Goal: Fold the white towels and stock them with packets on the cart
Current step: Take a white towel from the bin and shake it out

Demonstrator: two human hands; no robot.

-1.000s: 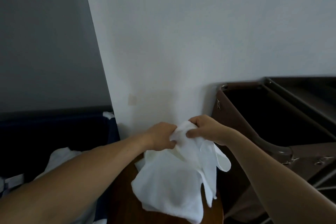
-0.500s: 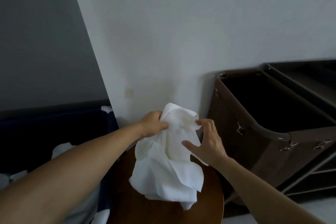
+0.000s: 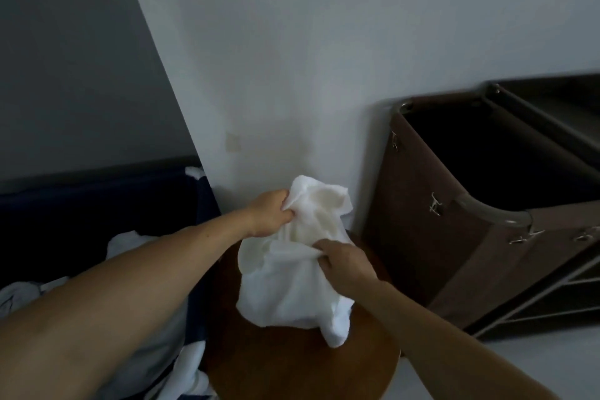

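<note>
White and crumpled, a towel (image 3: pixel 292 289) hangs over a round wooden stool (image 3: pixel 292 367). The left hand (image 3: pixel 269 216) grips its upper edge and the right hand (image 3: pixel 344 265) pinches a fold lower down. No neat fold is made yet. More white linen (image 3: pixel 126 243) waits left of the stool. The brown cart (image 3: pixel 470 237), right of the stool, appears unstocked.

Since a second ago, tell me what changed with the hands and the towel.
The right hand let go of the top of the towel, dropped lower and now pinches its middle. The left hand kept its grip at the top. Towel still over the round wooden table; cart unmoved.
</note>
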